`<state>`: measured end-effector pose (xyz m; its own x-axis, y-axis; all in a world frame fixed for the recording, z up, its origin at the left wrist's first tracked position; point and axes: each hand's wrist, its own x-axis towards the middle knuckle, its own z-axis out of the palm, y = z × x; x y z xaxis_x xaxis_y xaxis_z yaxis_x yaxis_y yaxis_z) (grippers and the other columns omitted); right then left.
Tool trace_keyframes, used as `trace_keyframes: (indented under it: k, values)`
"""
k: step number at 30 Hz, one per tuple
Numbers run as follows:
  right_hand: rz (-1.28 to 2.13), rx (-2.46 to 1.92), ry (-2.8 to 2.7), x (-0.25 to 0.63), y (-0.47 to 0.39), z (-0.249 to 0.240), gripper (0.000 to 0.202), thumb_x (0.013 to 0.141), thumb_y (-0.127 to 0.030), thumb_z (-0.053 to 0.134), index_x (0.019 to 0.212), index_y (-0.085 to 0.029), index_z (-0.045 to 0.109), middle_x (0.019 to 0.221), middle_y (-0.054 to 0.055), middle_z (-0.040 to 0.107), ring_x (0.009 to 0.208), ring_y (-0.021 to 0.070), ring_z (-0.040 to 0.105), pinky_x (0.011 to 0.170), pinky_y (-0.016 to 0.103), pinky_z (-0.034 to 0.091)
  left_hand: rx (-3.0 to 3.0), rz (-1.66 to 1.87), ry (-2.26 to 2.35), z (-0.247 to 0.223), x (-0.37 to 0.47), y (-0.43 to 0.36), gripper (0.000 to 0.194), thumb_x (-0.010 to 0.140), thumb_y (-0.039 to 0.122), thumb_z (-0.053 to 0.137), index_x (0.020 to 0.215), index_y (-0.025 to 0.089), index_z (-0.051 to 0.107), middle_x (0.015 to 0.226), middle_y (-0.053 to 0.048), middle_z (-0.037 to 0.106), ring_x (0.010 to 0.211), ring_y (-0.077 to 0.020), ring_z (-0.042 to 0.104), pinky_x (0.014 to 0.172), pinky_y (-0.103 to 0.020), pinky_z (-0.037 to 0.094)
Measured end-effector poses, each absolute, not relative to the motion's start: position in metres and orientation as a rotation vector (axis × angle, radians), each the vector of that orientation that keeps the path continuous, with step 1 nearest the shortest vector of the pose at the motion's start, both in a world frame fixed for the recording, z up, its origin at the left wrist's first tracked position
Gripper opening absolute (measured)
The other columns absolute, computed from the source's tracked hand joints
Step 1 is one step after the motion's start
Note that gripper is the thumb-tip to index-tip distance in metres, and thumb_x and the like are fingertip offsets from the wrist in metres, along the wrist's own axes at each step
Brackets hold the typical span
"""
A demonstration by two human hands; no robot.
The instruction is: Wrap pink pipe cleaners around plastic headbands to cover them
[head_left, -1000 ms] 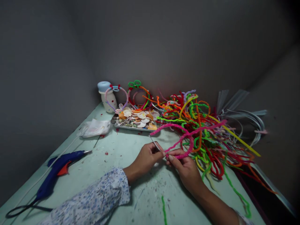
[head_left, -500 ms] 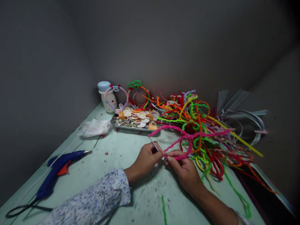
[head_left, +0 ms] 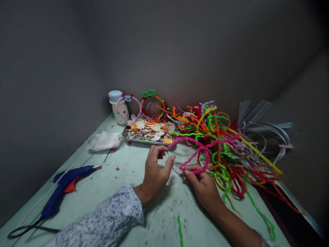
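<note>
A pink fuzzy stem (head_left: 207, 158), bent into loops, is pinched at its lower edge between the thumb and fingers of my right hand (head_left: 200, 178). A thin wire (head_left: 177, 165) runs from near the pinch up toward the far end of the pink stem. My left hand (head_left: 158, 168) is beside it on the left, thumb and fingers spread apart, with its fingertips near the wire's upper end. Nothing shows in its grip.
A metal tray (head_left: 140, 141) of shells stands behind the hands, with decorated hoops and a lidded bottle (head_left: 120, 109). A blue glue gun (head_left: 58, 192) lies left. Colourful stems (head_left: 231, 151) pile up at right, before coiled wire (head_left: 284, 137). One green piece (head_left: 180, 230) lies in front.
My left hand has moved up and left off the pinch point, and its fingers have opened. The long pink end has shifted slightly left and up. My right hand keeps its pinch.
</note>
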<state>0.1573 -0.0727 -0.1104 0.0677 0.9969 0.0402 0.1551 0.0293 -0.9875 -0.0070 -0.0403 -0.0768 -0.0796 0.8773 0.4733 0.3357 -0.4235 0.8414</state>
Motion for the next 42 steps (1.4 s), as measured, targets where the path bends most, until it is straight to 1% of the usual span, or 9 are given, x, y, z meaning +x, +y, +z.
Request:
trace_keyframes:
  k: [4, 9, 15, 18, 22, 26, 31, 37, 42]
  values:
    - [0.980, -1.327, -1.429, 0.157, -0.074, -0.112, 0.023, 0.086, -0.040, 0.058, 0.087, -0.019, 0.064, 0.078, 0.005, 0.067, 0.072, 0.0202, 0.062, 0.068, 0.030, 0.048, 2.000, 1.373, 1.080, -0.075, -0.005, -0.048, 0.023, 0.084, 0.022, 0.059, 0.106, 0.020, 0.063, 0.095, -0.007, 0.062, 0.084, -0.0181, 0.056, 0.077, -0.031, 0.045]
    - [0.846, -1.256, -1.619, 0.158, -0.075, -0.114, 0.016, 0.089, -0.031, 0.053, 0.085, -0.020, 0.064, 0.084, 0.005, 0.069, 0.079, 0.0211, 0.063, 0.074, 0.031, 0.047, 2.078, 1.220, 0.956, -0.078, -0.002, -0.052, 0.042, 0.086, 0.025, 0.058, 0.128, 0.020, 0.053, 0.114, -0.012, 0.062, 0.086, -0.0178, 0.059, 0.079, -0.031, 0.049]
    - [0.815, -1.280, -1.687, 0.156, -0.078, -0.113, 0.015, 0.089, -0.026, 0.051, 0.087, -0.020, 0.064, 0.086, 0.005, 0.069, 0.081, 0.0214, 0.064, 0.076, 0.031, 0.048, 1.945, 1.113, 0.975, -0.078, 0.001, -0.052, 0.052, 0.085, 0.028, 0.060, 0.134, 0.019, 0.047, 0.117, -0.012, 0.063, 0.081, -0.0159, 0.060, 0.076, -0.030, 0.049]
    - [0.839, -1.248, -1.679, 0.156, -0.079, -0.114, 0.014, 0.089, -0.025, 0.051, 0.088, -0.021, 0.063, 0.090, 0.005, 0.069, 0.084, 0.0217, 0.064, 0.079, 0.032, 0.048, 1.844, 1.080, 0.979, -0.078, 0.002, -0.049, 0.052, 0.084, 0.028, 0.061, 0.134, 0.019, 0.048, 0.117, -0.012, 0.063, 0.075, -0.0138, 0.060, 0.069, -0.027, 0.049]
    - [0.795, -1.291, -1.612, 0.159, -0.078, -0.116, 0.014, 0.088, -0.029, 0.054, 0.092, -0.021, 0.065, 0.094, 0.007, 0.070, 0.087, 0.0237, 0.064, 0.079, 0.033, 0.048, 1.839, 1.027, 0.905, -0.077, 0.002, -0.047, 0.040, 0.086, 0.026, 0.058, 0.126, 0.018, 0.056, 0.103, -0.009, 0.068, 0.076, -0.0145, 0.061, 0.066, -0.025, 0.049]
    - [0.848, -1.266, -1.443, 0.158, -0.077, -0.113, 0.016, 0.085, -0.035, 0.059, 0.088, -0.021, 0.065, 0.087, 0.006, 0.069, 0.079, 0.0227, 0.064, 0.070, 0.031, 0.050, 1.966, 1.075, 0.832, -0.073, 0.001, -0.048, 0.029, 0.087, 0.019, 0.057, 0.114, 0.016, 0.064, 0.096, -0.009, 0.068, 0.085, -0.0166, 0.061, 0.075, -0.028, 0.049]
    - [0.861, -1.246, -1.345, 0.158, -0.076, -0.110, 0.012, 0.082, -0.032, 0.059, 0.080, -0.021, 0.064, 0.079, 0.005, 0.068, 0.077, 0.0224, 0.063, 0.067, 0.031, 0.050, 2.120, 1.053, 0.605, -0.069, 0.001, -0.051, 0.045, 0.080, 0.001, 0.050, 0.120, 0.019, 0.061, 0.109, -0.009, 0.063, 0.103, -0.0177, 0.057, 0.090, -0.033, 0.048]
    - [0.754, -1.251, -1.410, 0.166, -0.075, -0.119, 0.017, 0.085, -0.033, 0.058, 0.093, -0.021, 0.065, 0.090, 0.007, 0.068, 0.085, 0.0233, 0.063, 0.076, 0.033, 0.049, 2.152, 1.071, 0.641, -0.070, 0.003, -0.052, 0.022, 0.083, 0.017, 0.061, 0.104, 0.017, 0.067, 0.105, -0.011, 0.061, 0.101, -0.0194, 0.058, 0.089, -0.033, 0.049]
    - [0.706, -1.272, -1.339, 0.164, -0.074, -0.111, 0.018, 0.086, -0.036, 0.058, 0.091, -0.021, 0.066, 0.089, 0.005, 0.067, 0.085, 0.0218, 0.062, 0.076, 0.032, 0.048, 2.133, 1.166, 0.649, -0.067, 0.003, -0.052, 0.016, 0.085, 0.017, 0.059, 0.099, 0.017, 0.066, 0.101, -0.011, 0.064, 0.098, -0.0188, 0.060, 0.086, -0.033, 0.051]
